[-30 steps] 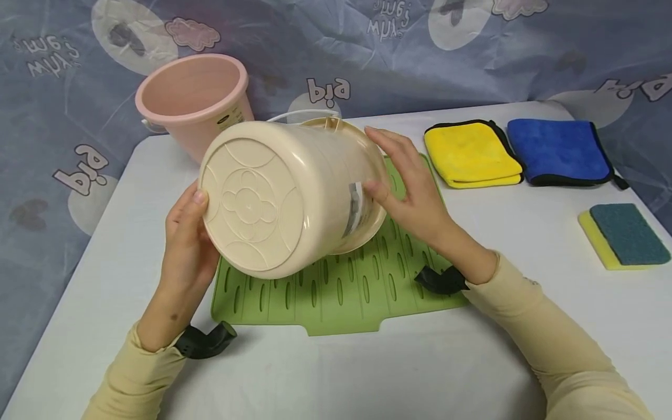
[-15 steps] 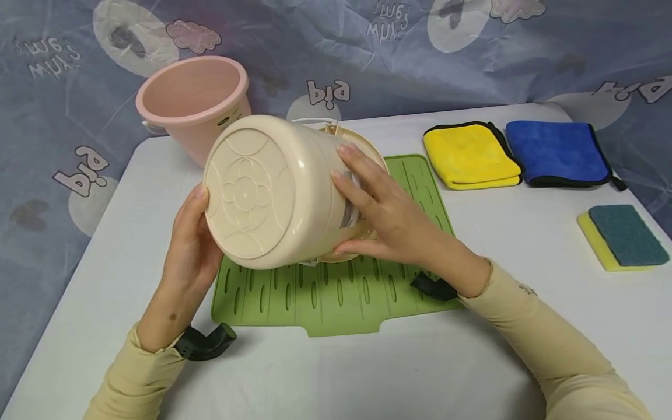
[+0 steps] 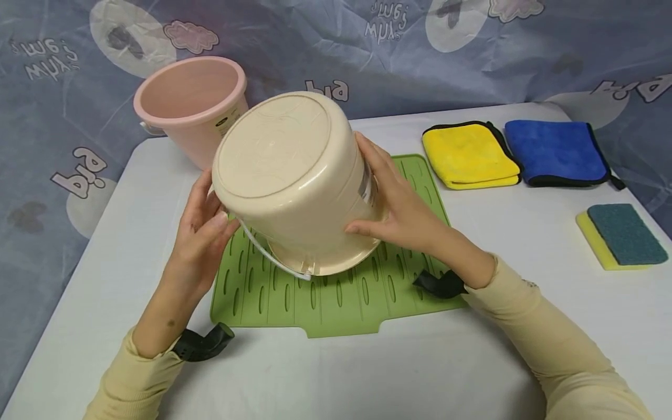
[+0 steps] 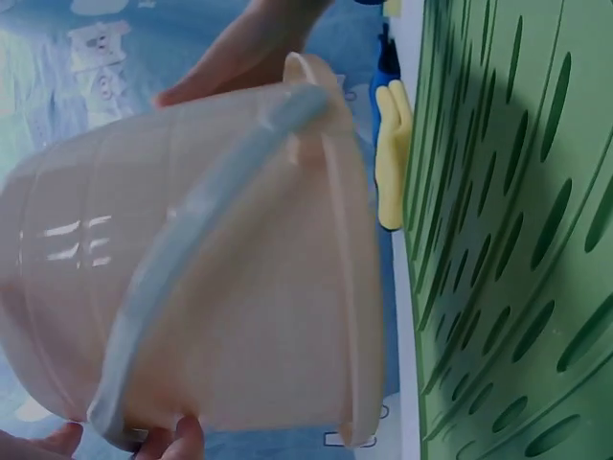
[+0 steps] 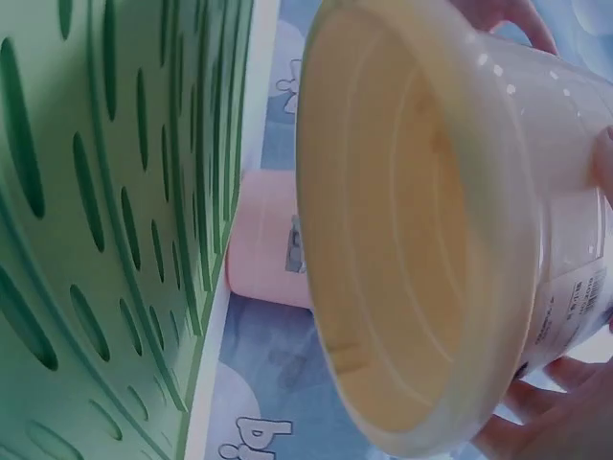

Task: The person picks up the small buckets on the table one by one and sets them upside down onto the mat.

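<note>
A cream plastic bucket (image 3: pixel 273 157) is held tilted, bottom up, above a green ribbed mat (image 3: pixel 338 303). Its mouth faces down toward the mat; the right wrist view shows the ringed inside (image 5: pixel 383 211). My right hand (image 3: pixel 401 204) grips the right side, thumb in front and fingers behind, partly covering a printed label (image 5: pixel 565 307). My left hand (image 3: pixel 196 239) holds the left side, with fingers and thumb at the wall. From near the left hand, the white handle (image 3: pixel 268 254) hangs across the front; the left wrist view shows fingertips (image 4: pixel 187 436) close to the handle's end.
A pink bucket (image 3: pixel 189 114) stands upright at the back left, close behind the cream one. Folded yellow (image 3: pixel 469 154) and blue (image 3: pixel 556 151) cloths lie at the back right of the white table (image 3: pixel 378 373). A green and yellow sponge (image 3: pixel 622 236) lies nearer the right edge.
The cream bucket has turned so its mouth points down, and its handle has swung to the front. My right hand has taken hold of its side; my left hand has shifted along the wall.
</note>
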Tool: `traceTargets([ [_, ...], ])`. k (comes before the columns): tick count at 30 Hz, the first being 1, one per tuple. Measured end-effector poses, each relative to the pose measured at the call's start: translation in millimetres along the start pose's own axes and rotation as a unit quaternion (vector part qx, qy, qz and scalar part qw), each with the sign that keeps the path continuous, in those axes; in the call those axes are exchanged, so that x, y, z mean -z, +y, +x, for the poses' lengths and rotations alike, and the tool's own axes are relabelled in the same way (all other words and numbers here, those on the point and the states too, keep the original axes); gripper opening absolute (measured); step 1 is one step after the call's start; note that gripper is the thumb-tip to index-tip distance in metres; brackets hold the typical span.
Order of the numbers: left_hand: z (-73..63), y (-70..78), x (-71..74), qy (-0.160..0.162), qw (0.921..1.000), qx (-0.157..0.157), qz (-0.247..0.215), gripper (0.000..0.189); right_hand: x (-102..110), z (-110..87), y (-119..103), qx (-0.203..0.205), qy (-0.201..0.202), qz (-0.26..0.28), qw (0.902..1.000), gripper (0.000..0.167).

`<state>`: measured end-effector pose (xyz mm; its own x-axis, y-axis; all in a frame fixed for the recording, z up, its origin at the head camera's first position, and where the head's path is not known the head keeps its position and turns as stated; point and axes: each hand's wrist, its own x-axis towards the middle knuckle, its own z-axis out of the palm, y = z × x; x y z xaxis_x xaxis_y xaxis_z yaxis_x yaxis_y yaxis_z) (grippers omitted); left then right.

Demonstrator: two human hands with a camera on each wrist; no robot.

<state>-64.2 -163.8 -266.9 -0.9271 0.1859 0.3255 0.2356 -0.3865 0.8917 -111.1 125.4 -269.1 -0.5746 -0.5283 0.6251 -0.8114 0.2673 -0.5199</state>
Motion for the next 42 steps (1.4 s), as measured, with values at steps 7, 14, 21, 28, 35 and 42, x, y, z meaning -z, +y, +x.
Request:
traceTargets([
  [7,0.4,-2.7,-7.2,-0.011,0.9928,-0.026,0.117,0.089,2,-3.0,4,-0.091,-0.011,0.083,0.9923,0.105],
  [14,0.8,-8.1,-10.3,0.015,0.9872,-0.020,0.157,0.094,2,-5.4,8,-0.106,-0.035,0.105,0.9882,0.105],
  [21,0.4,-10.2,-9.9,0.025,0.9800,-0.028,0.195,0.095,2,-4.8,13,-0.103,-0.055,0.098,0.9883,0.103],
  [28,-0.5,-11.8,-9.0,0.034,0.9750,-0.023,0.219,0.092,1,-4.7,15,-0.094,-0.068,0.104,0.9878,0.101],
  [35,-1.3,-17.4,-8.1,0.052,0.9660,-0.001,0.253,0.090,0,-6.5,19,-0.105,-0.095,0.081,0.9867,0.103],
  [42,-3.4,-25.2,-6.4,0.051,0.9568,0.005,0.286,0.086,0,-7.7,22,-0.152,-0.130,0.053,0.9784,0.105],
])
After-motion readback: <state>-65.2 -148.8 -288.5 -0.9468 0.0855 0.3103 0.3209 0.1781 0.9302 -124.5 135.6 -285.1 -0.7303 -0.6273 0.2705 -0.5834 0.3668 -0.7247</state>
